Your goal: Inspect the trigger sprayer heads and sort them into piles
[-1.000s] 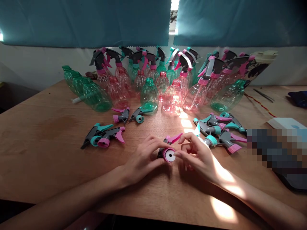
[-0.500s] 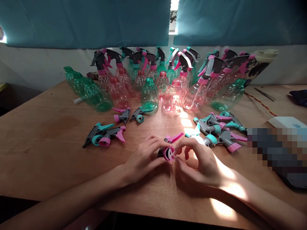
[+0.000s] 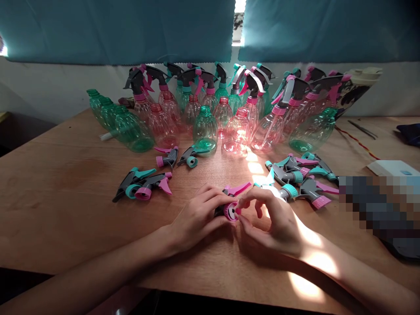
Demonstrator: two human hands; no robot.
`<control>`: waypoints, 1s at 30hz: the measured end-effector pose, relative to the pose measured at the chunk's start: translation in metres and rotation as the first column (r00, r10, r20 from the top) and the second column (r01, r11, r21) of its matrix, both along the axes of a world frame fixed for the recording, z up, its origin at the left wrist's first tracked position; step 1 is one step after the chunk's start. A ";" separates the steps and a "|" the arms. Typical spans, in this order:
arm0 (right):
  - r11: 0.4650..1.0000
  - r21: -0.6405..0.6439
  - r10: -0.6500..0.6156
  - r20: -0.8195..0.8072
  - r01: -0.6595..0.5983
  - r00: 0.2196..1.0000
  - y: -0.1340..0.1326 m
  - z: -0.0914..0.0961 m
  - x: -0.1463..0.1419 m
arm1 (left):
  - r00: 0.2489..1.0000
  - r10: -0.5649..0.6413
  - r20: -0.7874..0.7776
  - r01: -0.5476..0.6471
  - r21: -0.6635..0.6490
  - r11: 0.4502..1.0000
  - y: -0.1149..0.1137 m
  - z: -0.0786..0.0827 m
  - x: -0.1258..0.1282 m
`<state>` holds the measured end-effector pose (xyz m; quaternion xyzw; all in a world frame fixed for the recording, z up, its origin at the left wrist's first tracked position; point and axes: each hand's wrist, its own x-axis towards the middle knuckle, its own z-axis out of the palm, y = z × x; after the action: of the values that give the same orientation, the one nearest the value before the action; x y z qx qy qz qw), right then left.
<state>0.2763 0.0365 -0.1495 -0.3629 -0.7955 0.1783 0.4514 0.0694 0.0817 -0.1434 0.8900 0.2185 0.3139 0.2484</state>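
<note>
On the table, a trigger spray head (image 3: 238,189) in grey and pink lies on its side, its pink collar facing me. My left hand (image 3: 200,214) is closed around its dark body and collar from the left. A white disc with a dark hole (image 3: 232,212) shows inside the collar mouth. From the right, my right hand (image 3: 271,218) brings thumb and forefinger together at the collar's opening. Whatever those fingertips pinch is too small to make out. Just right of the collar lies a sunlit turquoise and white-looking spray head (image 3: 287,191).
Loose spray heads lie left (image 3: 143,186) and right (image 3: 318,199). Behind stand several pink bottles (image 3: 235,138) and green bottles (image 3: 205,127), some with spray heads fitted. A white box (image 3: 392,167), tweezers (image 3: 362,129) and a pixelated dark object (image 3: 377,210) are at right.
My right fingertips have shifted slightly at the collar's mouth, and more of the disc's dark hole shows. My left hand keeps its hold; the bottles and loose heads stay put.
</note>
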 end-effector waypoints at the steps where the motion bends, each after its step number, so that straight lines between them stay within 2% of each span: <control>1: 1.000 -0.002 0.000 -0.006 0.000 1.000 0.000 0.001 0.000 | 1.000 0.002 0.008 -0.002 0.010 1.000 0.000 -0.001 0.000; 8: 0.999 -0.015 -0.033 -0.017 0.032 0.999 -0.001 0.003 -0.003 | 1.000 0.005 0.021 -0.006 0.045 0.999 0.000 -0.005 0.001; 17: 0.987 0.086 -0.132 -0.050 0.136 0.990 -0.007 0.008 -0.017 | 1.000 -0.001 0.014 0.001 0.013 1.000 -0.004 0.000 0.005; 25: 0.988 0.151 -0.047 0.047 0.040 0.998 0.001 0.006 -0.002 | 0.999 0.004 0.045 -0.007 0.063 0.998 -0.001 -0.002 0.002; 30: 0.988 0.124 -0.102 0.084 0.091 0.991 0.000 0.005 -0.003 | 1.000 0.023 0.004 -0.023 0.086 0.996 0.000 -0.003 0.002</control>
<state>0.2729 0.0367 -0.1441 -0.3809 -0.8057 0.0915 0.4443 0.0709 0.0819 -0.1467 0.8966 0.2147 0.3274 0.2067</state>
